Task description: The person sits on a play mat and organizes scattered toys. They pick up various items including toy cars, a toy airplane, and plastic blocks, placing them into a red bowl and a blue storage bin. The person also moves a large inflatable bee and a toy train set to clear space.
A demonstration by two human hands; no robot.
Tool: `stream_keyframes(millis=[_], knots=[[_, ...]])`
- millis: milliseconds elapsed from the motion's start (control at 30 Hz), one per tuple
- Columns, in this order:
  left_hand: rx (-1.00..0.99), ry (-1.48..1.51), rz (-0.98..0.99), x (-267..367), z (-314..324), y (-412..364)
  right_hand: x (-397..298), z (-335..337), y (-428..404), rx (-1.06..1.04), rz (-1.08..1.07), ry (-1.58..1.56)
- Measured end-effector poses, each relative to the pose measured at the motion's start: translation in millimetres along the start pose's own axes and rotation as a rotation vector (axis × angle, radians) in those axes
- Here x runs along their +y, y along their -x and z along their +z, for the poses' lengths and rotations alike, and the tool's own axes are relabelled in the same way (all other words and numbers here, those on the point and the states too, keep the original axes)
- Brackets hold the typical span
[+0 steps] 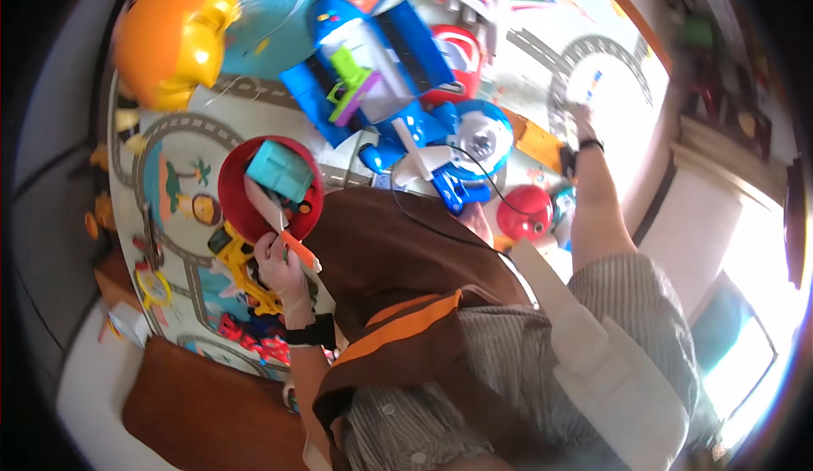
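Note:
My left hand (279,268) is at the near rim of a red bucket (228,185), its fingers bent by the rim. The bucket holds a teal block (279,169), a white piece and small toys. An orange-and-white stick-like piece (302,252) lies over the rim beside the fingers. My right hand (581,118) reaches out to the far right over the bright play mat; a small blue-and-white item (594,83) is just beyond its fingers. Glare and blur hide whether the hand touches it. A blue toy vehicle (381,90) carrying a green-and-purple toy gun (349,86) lies between the hands.
An orange-yellow balloon-like toy (174,39) stands at the far left. Yellow toy vehicles (244,268) and red toy figures (254,341) lie below the bucket. A red round object (526,212), a blue-and-white wheel-like toy (483,139) and a black cable (432,233) are near the middle.

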State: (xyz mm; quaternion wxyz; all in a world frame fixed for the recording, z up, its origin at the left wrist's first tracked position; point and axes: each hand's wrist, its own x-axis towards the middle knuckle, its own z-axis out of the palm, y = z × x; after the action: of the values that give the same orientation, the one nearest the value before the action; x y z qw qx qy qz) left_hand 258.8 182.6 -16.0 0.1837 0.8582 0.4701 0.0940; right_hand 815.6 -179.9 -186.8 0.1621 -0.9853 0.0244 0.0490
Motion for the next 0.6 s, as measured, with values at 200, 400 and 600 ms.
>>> stream_keyframes(millis=[200, 400, 600], knots=[[-0.048, 0.014, -0.058, -5.9, -6.8, 10.4, 67.0, 18.6, 20.5, -0.129, 0.026, -0.218], [0.001, 0.099, -0.182, -12.1, -5.7, 44.6, -71.2, 34.9, 23.2, 0.213, -0.319, -0.582], [0.064, 0.135, -0.185, -4.1, -8.3, 53.5, -329.3, -4.6, 154.1, -0.264, -1.667, -0.393]])
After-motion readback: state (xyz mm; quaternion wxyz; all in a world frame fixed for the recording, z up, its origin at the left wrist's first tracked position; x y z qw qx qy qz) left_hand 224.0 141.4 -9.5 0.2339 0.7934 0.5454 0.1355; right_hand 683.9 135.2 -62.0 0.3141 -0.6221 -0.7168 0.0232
